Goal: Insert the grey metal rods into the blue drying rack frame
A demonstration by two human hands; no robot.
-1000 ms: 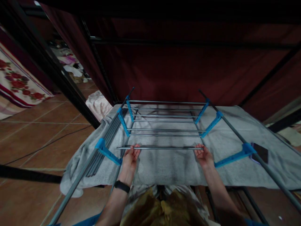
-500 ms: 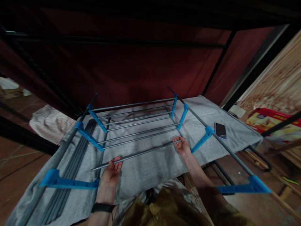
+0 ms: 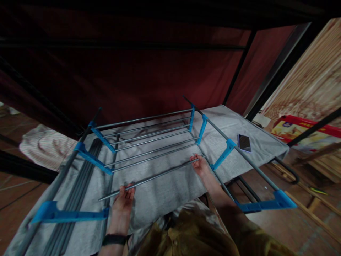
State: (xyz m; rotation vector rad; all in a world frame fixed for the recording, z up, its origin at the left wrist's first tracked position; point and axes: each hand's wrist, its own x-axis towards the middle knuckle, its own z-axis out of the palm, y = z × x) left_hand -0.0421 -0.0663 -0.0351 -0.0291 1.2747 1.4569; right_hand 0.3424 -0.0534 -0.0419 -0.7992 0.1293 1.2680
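Note:
A loose grey metal tube (image 3: 160, 175) lies across both my hands, low over the cloth. Near its left end, my left hand (image 3: 124, 199) has its fingers curled around it. Toward the other end, my right hand (image 3: 198, 163) grips it with bent fingers, close to a blue plastic bracket (image 3: 223, 154). Beyond the tube stands a rack frame of grey tubes and blue brackets, with several crossbars (image 3: 151, 141) fitted between its two sides. The left side's front bracket (image 3: 70, 215) is beside my left wrist; the right side's front bracket (image 3: 266, 204) lies past my right forearm.
Several spare tubes (image 3: 77, 195) lie bundled at the left on the grey cloth (image 3: 160, 202). A phone (image 3: 244, 143) rests at the right. Dark metal posts (image 3: 239, 67) and a red curtain (image 3: 133, 78) stand behind. A red and yellow box (image 3: 306, 129) is at far right.
The whole scene has shifted slightly left in view as the head turned. Both hands keep hold of the tube, which has barely moved relative to the rack.

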